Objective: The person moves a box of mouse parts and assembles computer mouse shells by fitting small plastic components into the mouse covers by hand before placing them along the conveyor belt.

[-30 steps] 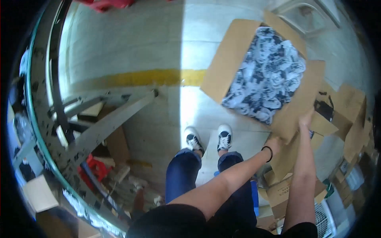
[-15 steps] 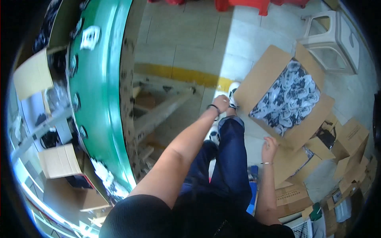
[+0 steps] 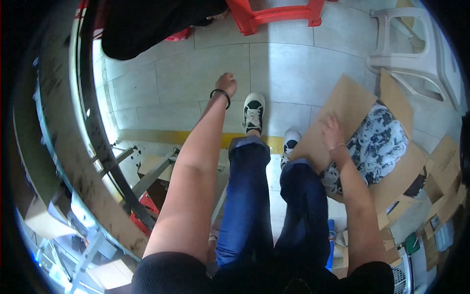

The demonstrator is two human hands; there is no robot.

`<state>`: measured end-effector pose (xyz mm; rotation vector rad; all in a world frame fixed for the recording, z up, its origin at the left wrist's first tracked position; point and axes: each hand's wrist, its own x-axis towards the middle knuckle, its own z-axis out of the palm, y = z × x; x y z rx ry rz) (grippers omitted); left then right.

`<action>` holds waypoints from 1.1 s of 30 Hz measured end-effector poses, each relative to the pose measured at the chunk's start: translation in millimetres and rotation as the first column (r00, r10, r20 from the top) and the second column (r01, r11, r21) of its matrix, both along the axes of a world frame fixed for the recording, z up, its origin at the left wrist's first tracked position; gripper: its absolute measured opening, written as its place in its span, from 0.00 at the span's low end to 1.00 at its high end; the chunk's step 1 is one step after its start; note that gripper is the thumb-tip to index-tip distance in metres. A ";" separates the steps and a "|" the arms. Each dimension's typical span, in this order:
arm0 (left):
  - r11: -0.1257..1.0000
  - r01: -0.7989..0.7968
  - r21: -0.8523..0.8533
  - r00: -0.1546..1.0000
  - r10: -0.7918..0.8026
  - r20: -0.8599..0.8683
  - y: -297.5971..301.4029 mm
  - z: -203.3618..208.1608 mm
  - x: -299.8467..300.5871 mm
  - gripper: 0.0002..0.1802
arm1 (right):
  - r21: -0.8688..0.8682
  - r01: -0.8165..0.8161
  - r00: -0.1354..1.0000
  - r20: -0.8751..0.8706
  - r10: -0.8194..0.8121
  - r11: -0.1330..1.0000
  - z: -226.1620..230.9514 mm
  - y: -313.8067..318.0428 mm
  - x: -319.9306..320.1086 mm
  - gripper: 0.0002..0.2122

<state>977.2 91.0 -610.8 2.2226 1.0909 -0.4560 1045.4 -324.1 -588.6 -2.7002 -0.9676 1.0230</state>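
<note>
My left hand (image 3: 226, 85) hangs over the tiled floor ahead of my left foot, its fingers curled closed, with nothing showing in it. A dark bracelet is round that wrist. My right hand (image 3: 333, 131) holds nothing; its fingers are loosely apart. It appears over the raised flap of an open cardboard box (image 3: 313, 142); whether it touches the flap I cannot tell. A thin bangle circles that wrist. Inside the box lies a heap of black-and-white printed pieces (image 3: 379, 142), partly behind my right forearm.
At the left runs a long table edge (image 3: 73, 142) with metal legs beneath. A red plastic stool (image 3: 279, 15) stands ahead, a white stool (image 3: 416, 54) at the far right. Another person's dark sleeve (image 3: 147, 24) is at the upper left. More cardboard boxes (image 3: 443, 171) crowd the right side.
My view has turned and moved ahead. My left hand has swung forward, and my right hand has moved up to the box flap. A foot has stepped forward; another person has come into view.
</note>
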 end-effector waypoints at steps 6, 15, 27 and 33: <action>0.939 0.288 0.189 0.955 -0.267 -0.128 72.6 -113.9 61.4 0.27 | -0.271 -0.194 0.948 0.196 0.251 0.943 -60.5 -53.4 22.1 0.24; 0.888 0.257 0.382 0.962 -0.274 -0.012 175.0 -245.5 146.3 0.33 | -0.285 -0.336 0.831 0.359 0.425 0.898 -93.4 -87.3 26.2 0.22; 0.981 0.024 -0.191 0.728 0.113 0.676 301.6 -335.2 166.8 0.43 | -0.148 -0.234 0.926 0.266 0.267 0.961 -92.0 -57.9 33.2 0.17; 0.818 0.209 0.536 0.958 -0.282 0.057 186.0 -272.8 176.0 0.36 | -0.230 -0.155 0.904 0.360 0.232 0.961 -76.3 -96.6 16.0 0.15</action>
